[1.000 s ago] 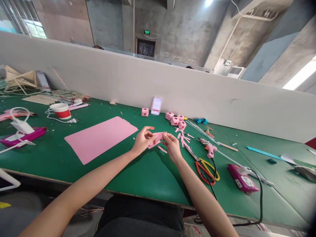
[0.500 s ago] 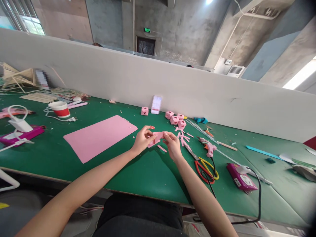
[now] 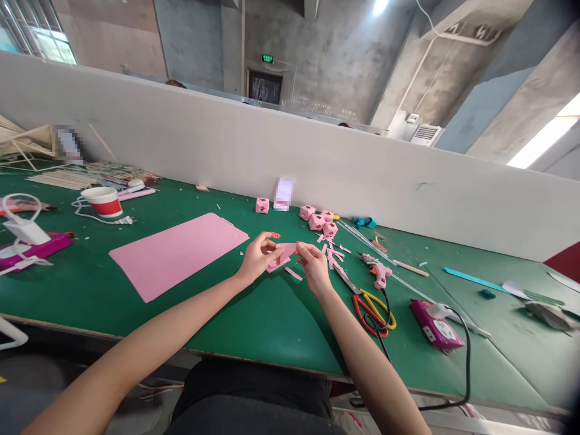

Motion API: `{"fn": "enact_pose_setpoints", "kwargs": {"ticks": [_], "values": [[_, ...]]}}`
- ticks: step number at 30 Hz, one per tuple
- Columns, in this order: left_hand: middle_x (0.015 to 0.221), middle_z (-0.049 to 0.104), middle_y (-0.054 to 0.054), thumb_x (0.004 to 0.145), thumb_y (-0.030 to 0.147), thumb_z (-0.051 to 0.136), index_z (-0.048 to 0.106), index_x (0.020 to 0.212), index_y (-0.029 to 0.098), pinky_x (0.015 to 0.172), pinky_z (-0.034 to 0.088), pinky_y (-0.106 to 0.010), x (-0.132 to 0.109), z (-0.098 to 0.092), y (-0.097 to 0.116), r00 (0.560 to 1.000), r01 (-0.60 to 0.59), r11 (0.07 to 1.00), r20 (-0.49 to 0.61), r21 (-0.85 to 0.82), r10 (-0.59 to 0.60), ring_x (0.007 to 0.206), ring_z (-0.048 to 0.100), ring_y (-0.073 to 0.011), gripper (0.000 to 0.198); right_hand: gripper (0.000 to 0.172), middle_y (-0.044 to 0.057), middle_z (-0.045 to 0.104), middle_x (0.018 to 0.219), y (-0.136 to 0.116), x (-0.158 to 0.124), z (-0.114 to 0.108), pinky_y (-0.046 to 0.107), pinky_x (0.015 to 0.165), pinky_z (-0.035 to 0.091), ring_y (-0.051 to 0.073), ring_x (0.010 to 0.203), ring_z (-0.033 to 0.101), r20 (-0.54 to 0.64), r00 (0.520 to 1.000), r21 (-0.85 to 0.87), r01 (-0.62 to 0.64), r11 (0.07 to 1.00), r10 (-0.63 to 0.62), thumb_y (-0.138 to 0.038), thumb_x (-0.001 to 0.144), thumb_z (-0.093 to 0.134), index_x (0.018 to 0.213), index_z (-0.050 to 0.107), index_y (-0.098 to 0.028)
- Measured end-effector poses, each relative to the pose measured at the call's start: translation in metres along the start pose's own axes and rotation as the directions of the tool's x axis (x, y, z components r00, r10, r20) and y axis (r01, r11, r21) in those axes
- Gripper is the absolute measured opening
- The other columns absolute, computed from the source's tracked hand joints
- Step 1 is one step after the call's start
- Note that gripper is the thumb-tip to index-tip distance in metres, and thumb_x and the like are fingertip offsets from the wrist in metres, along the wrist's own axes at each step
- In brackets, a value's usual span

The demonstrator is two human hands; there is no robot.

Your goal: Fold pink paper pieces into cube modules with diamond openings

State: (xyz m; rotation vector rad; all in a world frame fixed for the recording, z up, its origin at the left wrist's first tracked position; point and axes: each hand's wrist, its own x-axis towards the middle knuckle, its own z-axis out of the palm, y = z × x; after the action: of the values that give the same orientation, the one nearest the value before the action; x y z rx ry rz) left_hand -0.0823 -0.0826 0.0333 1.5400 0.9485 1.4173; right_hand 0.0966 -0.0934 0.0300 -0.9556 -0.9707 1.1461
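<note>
Between my hands, over the green table, is a folded pink paper piece (image 3: 284, 249). My left hand (image 3: 259, 258) pinches its left side, the index finger raised and bent above it. On the right, the thumb and fingertips of my right hand (image 3: 312, 261) close on the piece's upper right corner. A loose pink paper strip (image 3: 293, 273) lies just below. To the left rests a large pink paper sheet (image 3: 181, 254). Several small pink paper boxes (image 3: 318, 221) with dark diamond openings sit behind my right hand, and one more pink box (image 3: 262, 205) stands apart from them.
Scissors (image 3: 372, 311) with red and yellow handles and a pink glue gun (image 3: 379, 273) lie right of my right forearm, near paper scraps (image 3: 334, 257). Farther right is a purple power strip (image 3: 437, 326) with a black cable. A paper cup (image 3: 103, 202) stands left; a white partition (image 3: 203, 133) runs behind.
My view has shifted slightly, so the scene sits a little farther left. Both hands keep hold of the folded pink paper in nearly the same pose.
</note>
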Motion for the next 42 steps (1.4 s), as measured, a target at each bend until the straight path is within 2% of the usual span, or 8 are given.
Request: {"fn": "enact_pose_setpoints", "kwargs": {"ticks": [7, 12, 21, 24, 26, 28, 35, 42], "values": [[0.081, 0.073, 0.0, 0.08, 0.04, 0.079, 0.063, 0.113, 0.02, 0.073, 0.056, -0.031, -0.0005, -0.0006, 0.0017, 1.0, -0.006, 1.0, 0.008, 0.008, 0.006, 0.074, 0.071, -0.0178, 0.041, 0.034, 0.001, 0.076, 0.086, -0.0024, -0.0018, 0.0003, 0.029, 0.074, 0.054, 0.018, 0.085, 0.07, 0.014, 1.0, 0.011, -0.001, 1.0, 0.001, -0.055, 0.065, 0.09, 0.075, 0.076, -0.026], [0.081, 0.075, -0.001, 0.08, 0.04, 0.08, 0.065, 0.113, 0.02, 0.074, 0.056, -0.033, 0.0004, -0.0006, 0.0026, 1.0, -0.001, 1.0, 0.007, 0.009, 0.001, 0.075, 0.072, -0.019, 0.042, 0.035, 0.001, 0.076, 0.085, -0.0021, -0.0003, -0.0011, 0.029, 0.073, 0.054, 0.018, 0.085, 0.07, -0.002, 1.0, 0.024, -0.005, 1.0, 0.005, -0.053, 0.064, 0.091, 0.079, 0.077, -0.025], [0.08, 0.076, -0.001, 0.08, 0.042, 0.08, 0.064, 0.112, 0.019, 0.074, 0.056, -0.034, 0.0004, -0.0012, 0.0038, 1.0, 0.01, 1.0, 0.014, 0.003, -0.01, 0.072, 0.071, -0.0188, 0.043, 0.035, -0.001, 0.074, 0.082, -0.0006, 0.0009, -0.0054, 0.029, 0.074, 0.052, 0.017, 0.084, 0.07, 0.005, 1.0, 0.002, 0.024, 1.0, -0.024, -0.052, 0.067, 0.091, 0.07, 0.069, -0.025], [0.079, 0.076, -0.001, 0.08, 0.041, 0.08, 0.064, 0.112, 0.02, 0.076, 0.057, -0.034, 0.0003, -0.0015, 0.0045, 1.0, 0.001, 1.0, 0.011, 0.004, -0.001, 0.073, 0.072, -0.0192, 0.041, 0.032, 0.0, 0.076, 0.088, -0.0016, 0.0007, -0.0047, 0.029, 0.073, 0.052, 0.017, 0.084, 0.07, 0.008, 0.999, -0.016, 0.043, 0.999, -0.042, -0.051, 0.068, 0.09, 0.083, 0.076, -0.027], [0.078, 0.076, -0.001, 0.08, 0.04, 0.079, 0.064, 0.112, 0.02, 0.078, 0.057, -0.035, 0.0008, -0.0019, 0.0044, 1.0, -0.007, 1.0, 0.007, 0.003, 0.007, 0.073, 0.072, -0.0196, 0.04, 0.037, 0.0, 0.077, 0.095, -0.0028, 0.0003, -0.0036, 0.028, 0.072, 0.052, 0.016, 0.085, 0.07, 0.018, 0.998, -0.027, 0.053, 0.998, -0.052, -0.049, 0.067, 0.091, 0.096, 0.078, -0.029], [0.079, 0.076, -0.001, 0.08, 0.039, 0.079, 0.064, 0.111, 0.02, 0.08, 0.058, -0.036, 0.0014, -0.0025, 0.0041, 1.0, -0.013, 1.0, 0.001, 0.002, 0.013, 0.075, 0.073, -0.0203, 0.039, 0.041, 0.0, 0.077, 0.098, -0.0037, -0.0001, -0.0023, 0.028, 0.07, 0.051, 0.016, 0.084, 0.07, 0.033, 0.998, -0.042, 0.052, 0.998, -0.051, -0.048, 0.066, 0.091, 0.101, 0.079, -0.029], [0.079, 0.076, -0.001, 0.08, 0.041, 0.08, 0.064, 0.113, 0.02, 0.077, 0.058, -0.035, 0.0012, -0.0027, 0.0043, 1.0, -0.009, 1.0, 0.004, -0.006, 0.009, 0.073, 0.073, -0.0195, 0.042, 0.037, 0.001, 0.076, 0.086, -0.0023, -0.0001, -0.0017, 0.03, 0.069, 0.051, 0.017, 0.08, 0.069, 0.021, 0.998, -0.079, 0.054, 0.995, -0.053, -0.059, 0.071, 0.085, 0.089, 0.08, -0.027], [0.08, 0.075, -0.001, 0.08, 0.041, 0.079, 0.063, 0.116, 0.019, 0.07, 0.055, -0.032, 0.0003, -0.0008, 0.0036, 1.0, 0.004, 1.0, 0.025, -0.016, -0.004, 0.068, 0.07, -0.0176, 0.044, 0.029, 0.0, 0.074, 0.08, -0.0036, -0.0005, -0.002, 0.03, 0.07, 0.049, 0.017, 0.08, 0.066, -0.066, 0.991, -0.117, 0.109, 0.987, -0.117, -0.054, 0.073, 0.083, 0.077, 0.078, -0.026]]}}
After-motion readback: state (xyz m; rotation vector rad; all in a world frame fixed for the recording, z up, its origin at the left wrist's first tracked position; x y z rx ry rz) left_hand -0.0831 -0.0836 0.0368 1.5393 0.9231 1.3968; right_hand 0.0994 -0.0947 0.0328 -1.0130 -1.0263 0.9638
